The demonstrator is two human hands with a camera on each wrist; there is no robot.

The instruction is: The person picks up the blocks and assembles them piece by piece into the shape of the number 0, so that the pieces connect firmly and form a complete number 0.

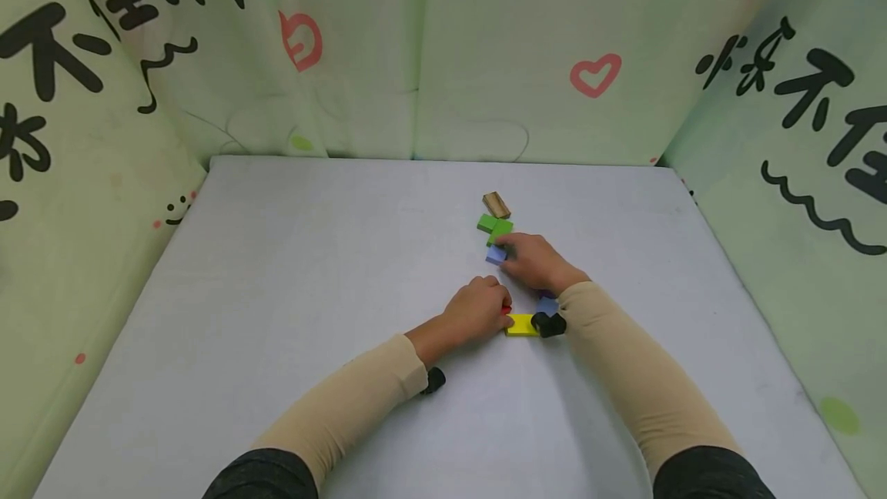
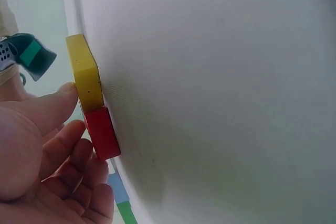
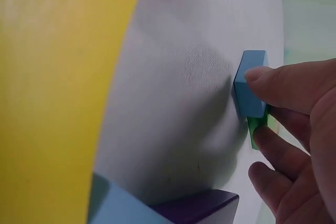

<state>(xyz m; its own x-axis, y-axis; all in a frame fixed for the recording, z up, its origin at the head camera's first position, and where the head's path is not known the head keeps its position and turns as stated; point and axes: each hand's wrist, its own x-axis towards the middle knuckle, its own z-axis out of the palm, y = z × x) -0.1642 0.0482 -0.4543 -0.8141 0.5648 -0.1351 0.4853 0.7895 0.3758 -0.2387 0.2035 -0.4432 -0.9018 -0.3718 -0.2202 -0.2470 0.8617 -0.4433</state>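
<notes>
The step in hand looks like fitting flat blocks edge to edge into a figure on the right half of the worktop [image 1: 312,252]. The right hand [image 1: 537,260] is narrowed on the far blue block [image 1: 495,255], its thumb on the block's face and its other fingers reaching round towards the near green block [image 1: 500,232]. That green block lies just beyond, side to side with the far green block [image 1: 487,222], with the wooden block [image 1: 496,205] at the far end. Nearer, the left hand [image 1: 478,306] is narrow too, fingers curled at the red block [image 1: 507,309] and thumb against the yellow block [image 1: 521,325]; those two touch. To the right, the near blue block [image 1: 547,305] and purple block [image 3: 202,207] sit partly hidden by the right sleeve [image 1: 617,353]. The next move probably calls for squaring the far blue block to the green without nudging its neighbours, while the left hand steadies the red and yellow. Whether blue and green already touch, I cannot tell.
</notes>
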